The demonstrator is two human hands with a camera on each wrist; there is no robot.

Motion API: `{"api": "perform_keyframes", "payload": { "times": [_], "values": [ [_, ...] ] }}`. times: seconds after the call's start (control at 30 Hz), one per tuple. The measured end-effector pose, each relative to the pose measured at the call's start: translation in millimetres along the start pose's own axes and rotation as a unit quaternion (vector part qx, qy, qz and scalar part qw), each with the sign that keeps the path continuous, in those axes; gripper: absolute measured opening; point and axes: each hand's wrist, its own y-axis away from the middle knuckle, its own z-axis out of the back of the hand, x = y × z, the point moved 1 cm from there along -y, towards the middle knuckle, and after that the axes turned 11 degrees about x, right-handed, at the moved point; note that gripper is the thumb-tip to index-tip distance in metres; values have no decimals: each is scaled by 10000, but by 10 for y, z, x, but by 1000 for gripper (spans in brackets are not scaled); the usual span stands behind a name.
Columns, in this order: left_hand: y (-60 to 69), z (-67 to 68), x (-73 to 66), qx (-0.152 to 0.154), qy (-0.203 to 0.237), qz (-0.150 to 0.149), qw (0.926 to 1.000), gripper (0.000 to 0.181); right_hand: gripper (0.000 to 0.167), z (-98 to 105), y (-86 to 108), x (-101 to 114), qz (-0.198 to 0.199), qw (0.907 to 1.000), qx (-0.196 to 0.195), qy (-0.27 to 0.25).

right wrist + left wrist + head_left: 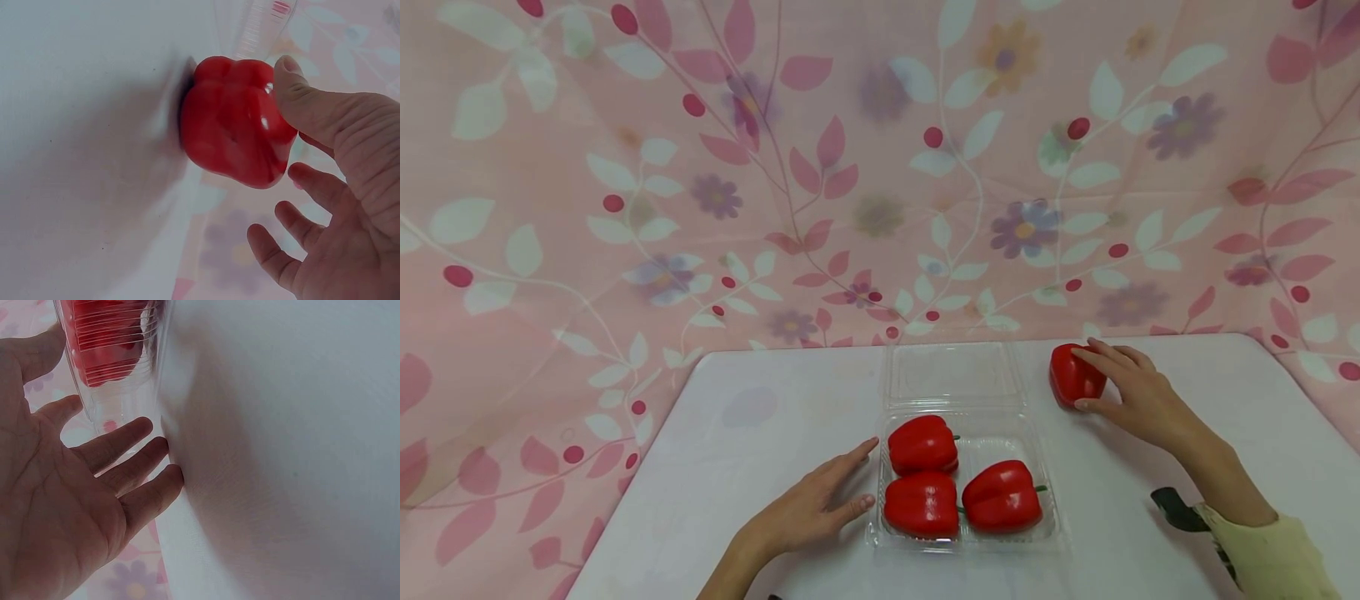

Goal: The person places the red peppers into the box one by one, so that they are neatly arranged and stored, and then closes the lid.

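Observation:
At the table's back right, a red bell pepper (pixel 1072 377) rests on the white top. My right hand (pixel 1138 396) is at its right side, thumb and forefinger to either side of it. In the right wrist view, the thumb lies close along the bell pepper (pixel 234 125), and the other fingers (pixel 275 253) are spread apart from it; firm contact cannot be told. A clear plastic clamshell box (pixel 992 433) holds three red bell peppers (pixel 922 504). Beside its left wall is my left hand (pixel 808 508), fingers extended and holding nothing.
The box's transparent lid (pixel 955 375) lies folded back on the table (pixel 760 417). A pink floral cloth (pixel 850 167) hangs behind the table's back edge. A dark strap end (pixel 1176 508) shows by the right sleeve.

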Motion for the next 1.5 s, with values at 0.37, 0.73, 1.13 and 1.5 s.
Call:
{"api": "perform_keyframes", "payload": {
  "times": [0.37, 0.73, 1.13, 1.5],
  "values": [
    [-2, 6, -13, 16, 13, 40, 10000, 71, 82, -26, 1, -47, 14, 9998, -21, 182],
    [7, 2, -9, -1, 2, 27, 10000, 72, 79, -50, 34, -63, 22, 9959, -333, 844],
    [4, 5, -13, -7, -17, 33, 10000, 72, 72, -18, 90, -47, -63, 9895, -667, 1280],
    [6, -1, -13, -2, 31, 49, 10000, 72, 72, -26, 87, -71, 135, 9864, -1021, 1281]
  ]
}}
